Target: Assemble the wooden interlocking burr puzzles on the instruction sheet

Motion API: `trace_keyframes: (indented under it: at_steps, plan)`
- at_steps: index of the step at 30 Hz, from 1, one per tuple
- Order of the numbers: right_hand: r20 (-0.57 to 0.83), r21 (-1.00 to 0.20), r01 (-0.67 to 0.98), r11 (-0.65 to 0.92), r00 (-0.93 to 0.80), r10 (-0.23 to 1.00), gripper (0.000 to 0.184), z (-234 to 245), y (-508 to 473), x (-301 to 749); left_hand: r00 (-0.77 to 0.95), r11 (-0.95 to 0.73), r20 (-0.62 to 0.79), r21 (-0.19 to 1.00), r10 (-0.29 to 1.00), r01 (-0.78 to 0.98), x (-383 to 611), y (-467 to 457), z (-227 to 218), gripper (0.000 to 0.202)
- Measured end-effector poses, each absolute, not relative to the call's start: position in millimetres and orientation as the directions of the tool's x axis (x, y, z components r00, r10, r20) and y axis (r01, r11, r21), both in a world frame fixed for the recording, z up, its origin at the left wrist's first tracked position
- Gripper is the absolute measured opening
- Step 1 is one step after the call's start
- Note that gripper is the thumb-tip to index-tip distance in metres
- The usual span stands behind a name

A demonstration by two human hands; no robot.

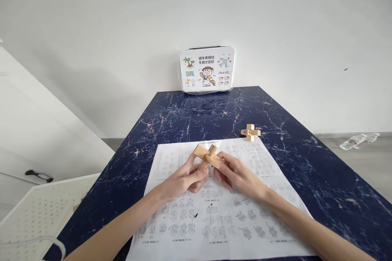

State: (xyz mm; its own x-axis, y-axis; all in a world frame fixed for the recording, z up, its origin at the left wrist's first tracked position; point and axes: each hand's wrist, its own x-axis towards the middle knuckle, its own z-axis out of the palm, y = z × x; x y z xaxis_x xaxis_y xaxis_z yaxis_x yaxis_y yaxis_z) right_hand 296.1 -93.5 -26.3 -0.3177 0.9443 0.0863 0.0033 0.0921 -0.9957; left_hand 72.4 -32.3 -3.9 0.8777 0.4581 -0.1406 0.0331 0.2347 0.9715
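Between my two hands is a wooden interlocking puzzle (211, 158), its pale pieces crossing one another, held a little above a printed sheet. My left hand (188, 177) pinches its left side with thumb and fingers. On the right side, my right hand (234, 173) grips the end of a piece. Fingers hide part of the joint. The paper sheet (220, 228) under my hands carries rows of small line drawings and captions. Past its top right edge stands a second wooden cross-shaped puzzle (250, 132), put together, with a dark mark on one end.
A white cartoon-printed case (207, 69) leans against the wall at the far end of the dark blue marbled table (190, 120). A white perforated basket (36, 208) is at lower left. Clear plastic bottles (358, 141) lie on the floor at right.
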Motion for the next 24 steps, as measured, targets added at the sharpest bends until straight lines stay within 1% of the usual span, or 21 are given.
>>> trace_keyframes:
  at_steps: [4, 9, 15, 19, 24]
  plan:
    - [0.081, -0.996, -0.003, 0.084, -0.305, 0.949, 0.034, -24.7, -95.3, 294.1, 0.873, 0.244, -0.133, 0.97, 0.469, 0.017, 71.7, -32.2, -1.0, 0.073]
    - [0.092, -0.995, 0.008, 0.099, -0.308, 0.947, 0.035, -25.8, -96.5, 291.5, 0.877, 0.217, -0.098, 0.976, 0.47, -0.007, 70.3, -32.4, -1.4, 0.073]
    - [0.09, -0.996, -0.019, 0.089, -0.327, 0.941, 0.036, -29.8, -96.2, 292.4, 0.871, 0.208, -0.084, 0.978, 0.484, -0.021, 70.9, -34.0, -2.9, 0.077]
    - [0.075, -0.997, -0.003, 0.078, -0.332, 0.94, 0.036, -26.8, -97.5, 292.6, 0.872, 0.199, -0.089, 0.98, 0.481, -0.011, 70.3, -33.5, -3.5, 0.076]
    - [0.033, -0.998, 0.032, 0.048, -0.378, 0.925, 0.041, -20.2, -101.7, 287.6, 0.872, 0.188, -0.066, 0.982, 0.484, -0.03, 68.5, -33.2, -4.6, 0.082]
